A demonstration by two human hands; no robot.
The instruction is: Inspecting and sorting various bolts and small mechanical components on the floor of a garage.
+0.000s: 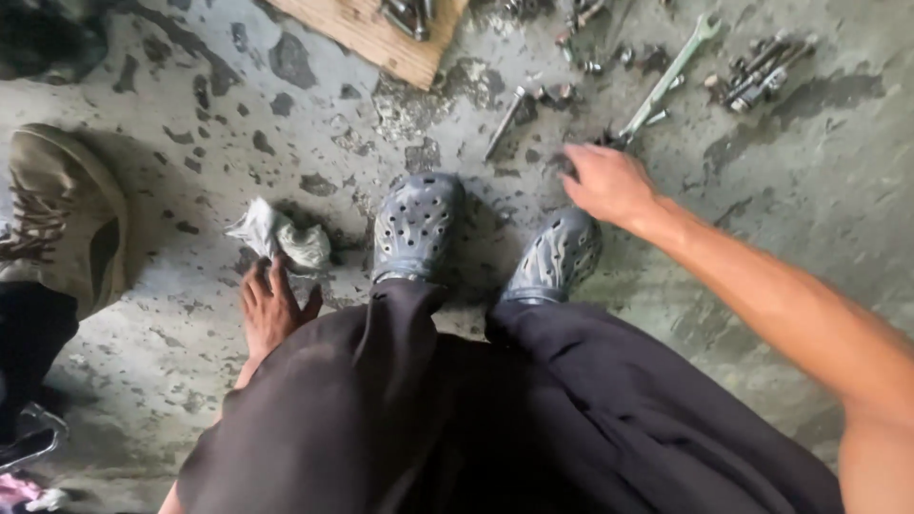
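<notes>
My left hand (271, 309) reaches down to the stained concrete floor, fingers spread, its fingertips touching a crumpled grey rag (279, 236). My right hand (606, 181) stretches forward past my right foot, its fingers curled over the near end of a long combination wrench (666, 81) that lies on the floor. Whether the fingers grip the wrench is hidden by the hand. My two feet in dark perforated clogs (417, 224) stand between the hands, with dark trousers below.
A bolt (505, 119) and several sockets and small metal parts (762, 71) lie scattered ahead. A wooden board (367, 29) holds more metal pieces at the top. Another person's tan boot (67, 214) stands at the left.
</notes>
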